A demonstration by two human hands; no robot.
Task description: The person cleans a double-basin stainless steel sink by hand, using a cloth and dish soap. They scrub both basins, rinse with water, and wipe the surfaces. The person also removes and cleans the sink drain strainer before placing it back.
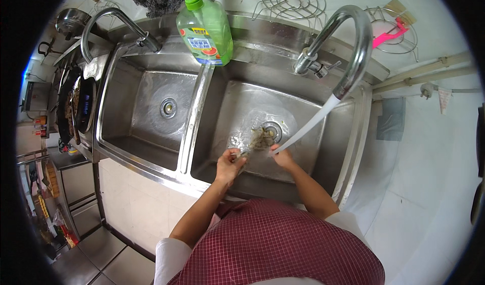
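Note:
My left hand [229, 168] is over the right basin of a stainless steel double sink [227, 114]. Its thumb and fingers are closed on a small greyish, wet piece of food [242, 157], perhaps a shrimp. A heap of similar greyish-brown pieces [262, 139] lies on the basin floor beside the drain strainer [278, 131]. My right hand [283, 157] is just right of the heap, where the running water [310, 126] from the curved chrome faucet [358, 54] comes down. Its fingertips are partly hidden by the stream, so whether they hold anything is unclear.
A green pump bottle of dish soap [206, 38] stands on the divider's back end. Another chrome faucet [113, 14] arches near the left basin [163, 99]. Wire racks [293, 0] and a pink-handled tool [390, 35] are behind. Left of the sink is a black wok [66, 107].

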